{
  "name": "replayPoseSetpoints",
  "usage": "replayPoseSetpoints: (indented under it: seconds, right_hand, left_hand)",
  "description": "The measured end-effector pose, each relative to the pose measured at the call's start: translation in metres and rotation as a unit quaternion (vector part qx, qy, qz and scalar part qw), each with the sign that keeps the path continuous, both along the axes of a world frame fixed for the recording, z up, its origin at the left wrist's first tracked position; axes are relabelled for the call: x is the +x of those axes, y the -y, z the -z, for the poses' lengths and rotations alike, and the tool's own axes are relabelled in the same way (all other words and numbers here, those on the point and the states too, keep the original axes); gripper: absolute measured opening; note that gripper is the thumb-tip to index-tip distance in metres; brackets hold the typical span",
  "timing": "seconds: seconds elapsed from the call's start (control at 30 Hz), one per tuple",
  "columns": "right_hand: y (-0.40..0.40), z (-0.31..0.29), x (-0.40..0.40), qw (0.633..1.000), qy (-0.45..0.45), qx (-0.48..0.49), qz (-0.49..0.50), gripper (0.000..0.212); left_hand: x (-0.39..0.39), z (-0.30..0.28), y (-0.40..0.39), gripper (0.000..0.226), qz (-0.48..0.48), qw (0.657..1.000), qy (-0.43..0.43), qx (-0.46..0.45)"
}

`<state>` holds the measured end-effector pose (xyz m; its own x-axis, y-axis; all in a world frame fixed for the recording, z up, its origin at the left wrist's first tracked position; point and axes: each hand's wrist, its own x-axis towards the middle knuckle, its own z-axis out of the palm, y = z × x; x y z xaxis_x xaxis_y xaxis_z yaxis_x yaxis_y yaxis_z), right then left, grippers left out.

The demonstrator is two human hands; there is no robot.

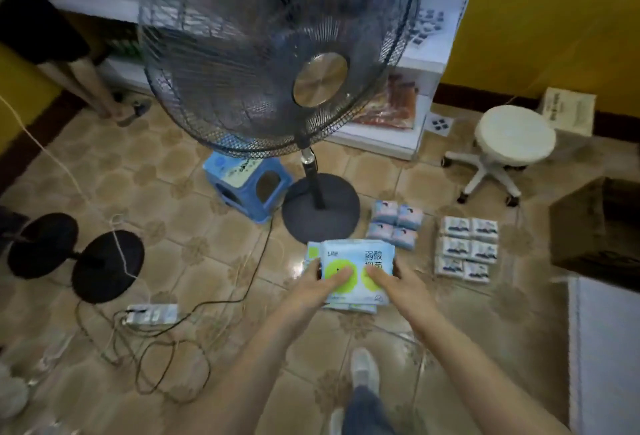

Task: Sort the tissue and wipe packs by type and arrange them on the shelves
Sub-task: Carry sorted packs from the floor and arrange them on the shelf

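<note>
Gripping a stack of flat wipe packs [356,261] from both sides: left hand [320,284] on the left edge with thumb laid over the top face, right hand [393,284] on the right edge with thumb likewise on top, remaining fingers curled under and out of sight. Held between the two hands, just above the tiled floor [194,261], directly ahead of the body. Long axis of the top pack running left to right, hand to hand; neither hand nearer than the other. More packs of the same print showing beneath and to the left edge of the stack.

Soft glossy film wrapping, pale blue with lime-green circles and dark printed characters; thin, pillowy, rectangular, likely to slide against one another if the squeeze slackens.

Further out, to the right on the floor: a block of small pale blue tissue packs [394,225], then a block of white tissue packs [465,249], each grouped by kind. Shelves [381,136] well ahead, white and flat-edged, behind a standing fan [277,53] with a dark wire cage and round base. Probably a lift and carry around the fan next.
</note>
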<state>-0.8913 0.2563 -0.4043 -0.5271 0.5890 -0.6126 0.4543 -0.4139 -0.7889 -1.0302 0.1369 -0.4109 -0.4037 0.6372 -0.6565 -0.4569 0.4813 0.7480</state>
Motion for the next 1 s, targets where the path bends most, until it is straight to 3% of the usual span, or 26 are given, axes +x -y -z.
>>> replayPoseSetpoints:
  seconds: [0.13,0.23,0.33,0.47,0.63,0.73,0.83,0.93,1.0]
  right_hand:
    - [0.001,0.11,-0.041,0.998,0.039,-0.003,-0.042,0.04]
    - [0.013,0.195,-0.073,0.996,0.069,-0.006,-0.049,0.045]
    - [0.027,0.28,-0.107,0.994,0.087,-0.011,-0.059,0.051]
    - [0.043,0.403,-0.151,0.99,0.106,-0.038,-0.08,0.055]
    - [0.053,0.542,-0.205,0.981,0.13,-0.01,-0.141,0.052]
    - [0.047,0.617,-0.236,0.967,0.156,0.078,-0.188,0.056]
    - [0.029,0.678,-0.246,0.923,0.197,0.255,-0.211,0.055]
    - [0.001,0.724,-0.247,0.883,0.224,0.344,-0.228,0.056]
    - [-0.013,0.747,-0.248,0.856,0.226,0.38,-0.268,0.058]
  left_hand:
    - [-0.023,0.106,0.003,0.062,-0.043,0.998,0.019,-0.042]
    - [-0.047,0.187,0.014,0.063,-0.069,0.995,0.028,-0.061]
    - [-0.078,0.27,0.023,0.038,-0.093,0.993,0.049,-0.054]
    - [-0.13,0.4,0.046,0.054,-0.085,0.99,0.084,-0.07]
    - [-0.194,0.544,0.059,0.047,-0.05,0.994,0.056,-0.083]
    - [-0.245,0.631,0.063,0.071,-0.103,0.989,-0.009,-0.103]
    - [-0.291,0.7,0.06,0.098,-0.143,0.98,-0.07,-0.121]
    - [-0.324,0.755,0.047,0.079,-0.153,0.978,-0.093,-0.106]
    - [-0.334,0.785,0.034,0.083,-0.125,0.981,-0.107,-0.103]
